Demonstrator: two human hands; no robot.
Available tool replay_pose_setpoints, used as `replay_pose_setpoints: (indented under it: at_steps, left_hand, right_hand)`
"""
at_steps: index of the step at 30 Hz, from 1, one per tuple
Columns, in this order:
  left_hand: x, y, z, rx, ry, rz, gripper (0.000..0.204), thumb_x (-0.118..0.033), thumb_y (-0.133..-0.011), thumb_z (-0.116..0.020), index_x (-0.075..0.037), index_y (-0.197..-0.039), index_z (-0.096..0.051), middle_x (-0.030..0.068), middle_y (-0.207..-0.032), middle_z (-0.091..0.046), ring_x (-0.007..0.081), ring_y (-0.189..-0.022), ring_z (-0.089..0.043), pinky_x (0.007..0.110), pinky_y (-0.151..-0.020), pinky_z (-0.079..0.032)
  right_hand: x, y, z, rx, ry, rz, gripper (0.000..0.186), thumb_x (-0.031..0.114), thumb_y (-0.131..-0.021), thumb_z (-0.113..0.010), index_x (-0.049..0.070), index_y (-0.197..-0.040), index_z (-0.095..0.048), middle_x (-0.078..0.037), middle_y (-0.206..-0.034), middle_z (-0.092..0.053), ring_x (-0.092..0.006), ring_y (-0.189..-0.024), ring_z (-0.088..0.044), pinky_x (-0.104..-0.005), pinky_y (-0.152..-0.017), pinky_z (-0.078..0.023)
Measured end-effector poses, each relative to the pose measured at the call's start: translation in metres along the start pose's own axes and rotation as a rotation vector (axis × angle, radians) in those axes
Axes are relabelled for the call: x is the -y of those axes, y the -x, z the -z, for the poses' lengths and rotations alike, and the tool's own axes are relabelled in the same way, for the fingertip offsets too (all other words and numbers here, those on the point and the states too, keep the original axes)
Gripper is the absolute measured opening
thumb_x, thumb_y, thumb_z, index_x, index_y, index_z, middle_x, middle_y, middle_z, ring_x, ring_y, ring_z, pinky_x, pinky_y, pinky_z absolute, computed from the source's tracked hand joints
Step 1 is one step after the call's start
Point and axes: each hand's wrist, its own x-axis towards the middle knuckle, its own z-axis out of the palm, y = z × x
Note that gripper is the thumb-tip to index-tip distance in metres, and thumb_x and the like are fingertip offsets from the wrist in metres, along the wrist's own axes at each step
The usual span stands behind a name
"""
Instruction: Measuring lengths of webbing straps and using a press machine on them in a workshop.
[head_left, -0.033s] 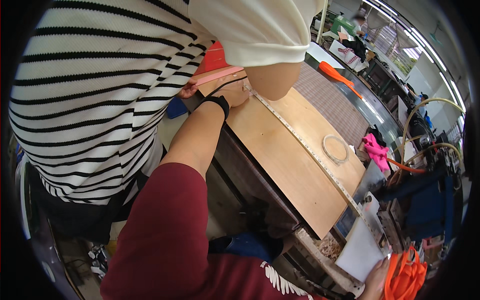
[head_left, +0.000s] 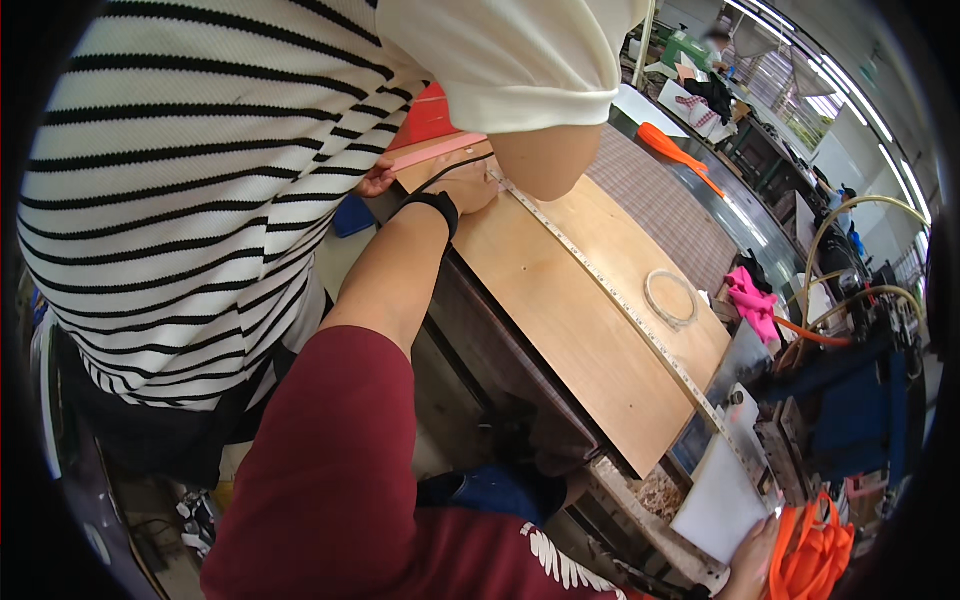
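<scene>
My left hand (head_left: 470, 188), with a black band at the wrist, lies on a light wooden board (head_left: 570, 320) with its fingers curled in. It is beside the upper end of a yellowish measuring tape (head_left: 610, 290) that runs across the board. Whatever the fingers hold is hidden. A thin black cord (head_left: 455, 172) passes by this hand. At the lower right, my right hand (head_left: 752, 560) is closed at the edge of a bundle of bright orange straps (head_left: 812, 555). It is next to a white slab (head_left: 718, 505), and part of it is cut off.
A co-worker in a striped top (head_left: 200, 200) stands close at the left; their elbow (head_left: 545, 165) hangs over the board. Their other hand (head_left: 376, 180) is by a pink strip (head_left: 435, 152). A clear ring (head_left: 670, 299) lies on the board. Pink cloth (head_left: 750, 305) and machinery stand right.
</scene>
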Motion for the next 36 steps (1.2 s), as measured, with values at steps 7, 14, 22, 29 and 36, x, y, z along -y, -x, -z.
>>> replay_pose_setpoints:
  at_steps: [7,14,22,29,36]
  left_hand:
    - [0.0000,0.0012,0.0020,0.041,0.031,0.016,0.051,-0.041,-0.084,-0.042,-0.002,-0.114,-0.053,0.0144,-0.117,-0.054,0.0261,-0.118,-0.041,0.039,-0.099,-0.028]
    - [-0.0005,0.0005,0.0033,0.084,0.121,0.036,0.053,-0.044,-0.085,-0.040,-0.001,-0.114,-0.052,0.0162,-0.119,-0.052,0.0271,-0.118,-0.041,0.040,-0.098,-0.027]
    - [-0.0018,0.0036,0.0050,0.061,0.103,0.050,0.050,-0.042,-0.085,-0.043,-0.002,-0.113,-0.054,0.0157,-0.118,-0.052,0.0273,-0.115,-0.043,0.039,-0.097,-0.030]
    - [0.0001,-0.0017,0.0006,0.090,0.061,0.031,0.049,-0.039,-0.085,-0.042,-0.002,-0.114,-0.053,0.0152,-0.118,-0.052,0.0265,-0.116,-0.042,0.038,-0.097,-0.030]
    - [-0.0001,-0.0002,-0.0007,0.083,0.043,0.038,0.049,-0.040,-0.085,-0.042,-0.003,-0.115,-0.053,0.0148,-0.119,-0.052,0.0257,-0.118,-0.040,0.038,-0.100,-0.025]
  right_hand:
    - [0.0031,0.0022,0.0006,-0.013,-0.004,-0.013,0.042,0.019,-0.092,-0.033,-0.011,-0.121,-0.040,-0.030,-0.124,-0.041,-0.0395,-0.116,-0.040,-0.0377,-0.100,-0.031]
    - [0.0092,0.0045,0.0050,-0.022,-0.004,-0.016,0.042,0.020,-0.092,-0.033,-0.010,-0.121,-0.040,-0.029,-0.123,-0.042,-0.0395,-0.116,-0.040,-0.0379,-0.099,-0.031]
    - [0.0029,0.0030,-0.0011,-0.036,-0.016,-0.031,0.043,0.021,-0.092,-0.033,-0.010,-0.121,-0.040,-0.028,-0.123,-0.042,-0.0389,-0.116,-0.040,-0.0378,-0.099,-0.031]
    - [0.0008,0.0030,-0.0038,-0.049,-0.013,-0.051,0.043,0.021,-0.092,-0.034,-0.009,-0.121,-0.041,-0.029,-0.124,-0.042,-0.0386,-0.117,-0.040,-0.0376,-0.100,-0.031]
    - [0.0042,0.0031,-0.0005,-0.023,-0.014,-0.049,0.043,0.021,-0.092,-0.034,-0.010,-0.121,-0.041,-0.029,-0.124,-0.042,-0.0391,-0.116,-0.040,-0.0379,-0.099,-0.031]
